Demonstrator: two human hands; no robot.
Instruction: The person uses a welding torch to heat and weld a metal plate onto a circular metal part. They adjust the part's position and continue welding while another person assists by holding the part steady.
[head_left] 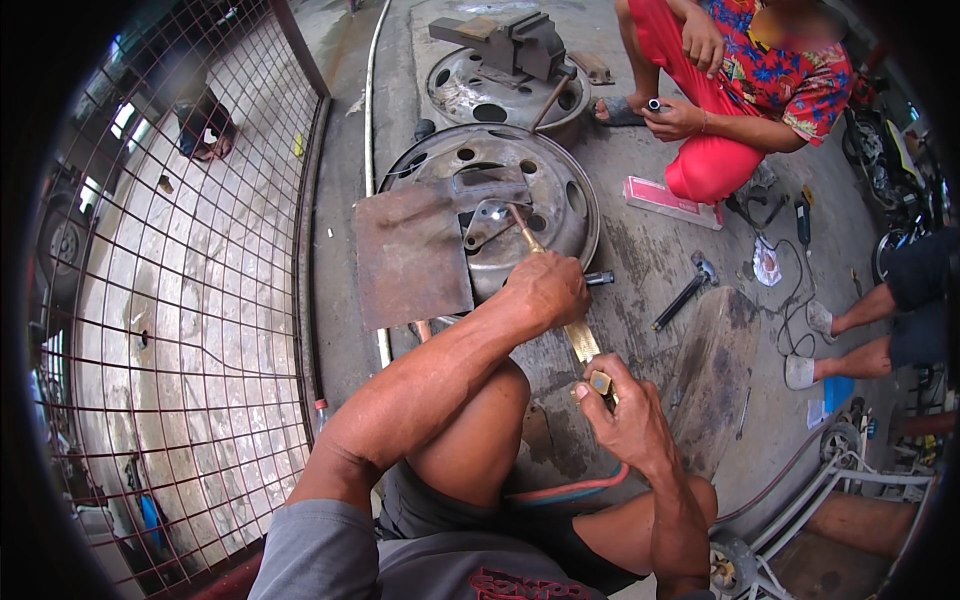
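Observation:
My left hand (pixel 555 288) grips the upper shaft of a brass torch (pixel 583 342), and my right hand (pixel 625 415) holds its valve end lower down, fingers around the fittings. The copper tip points at a small bent metal bracket (pixel 488 222) on a steel wheel rim (pixel 560 235). A rusty flat plate (pixel 405 265) also lies over the rim, left of the tip. A red and blue hose (pixel 580 486) runs beneath my right forearm.
A vise (pixel 500 45) stands on another rim behind. A person in red (pixel 720 140) squats at right holding a small tube; another person's legs (pixel 850 365) show farther right. A hammer (pixel 680 300) and cables lie there. A mesh fence (pixel 200 300) borders the left.

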